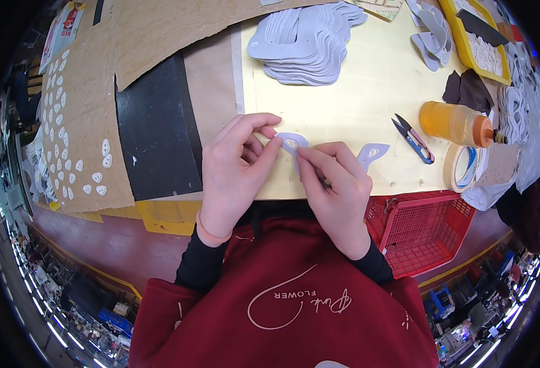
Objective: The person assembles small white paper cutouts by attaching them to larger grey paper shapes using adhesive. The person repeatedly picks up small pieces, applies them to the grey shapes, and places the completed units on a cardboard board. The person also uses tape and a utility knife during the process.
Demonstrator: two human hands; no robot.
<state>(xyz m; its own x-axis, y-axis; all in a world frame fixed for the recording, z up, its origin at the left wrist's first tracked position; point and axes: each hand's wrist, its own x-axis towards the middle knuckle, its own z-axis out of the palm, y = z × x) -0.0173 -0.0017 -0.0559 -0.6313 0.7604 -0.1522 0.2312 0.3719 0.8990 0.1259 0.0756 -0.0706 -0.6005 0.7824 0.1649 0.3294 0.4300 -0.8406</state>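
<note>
A small curved light-grey cut piece (293, 140) with a whitish insert at its middle is between my two hands, just above the table's near edge. My left hand (236, 165) pinches its left end, the thumb against the edge and the index finger raised above. With thumb and index finger, my right hand (336, 187) grips the right side and partly hides it. A similar grey cut piece (366, 157) with a white insert lies to the right of my right hand. Ahead rests a thick stack of curved grey cut pieces (304, 52).
Thread snips (414, 138), an amber bottle (454, 124) and a tape roll (460, 167) lie at right. Beyond is a yellow tray (475, 46). Cardboard (92, 135) at left bears many small white inserts (106, 153), beside a black sheet (159, 135). A red basket (429, 227) stands below the edge.
</note>
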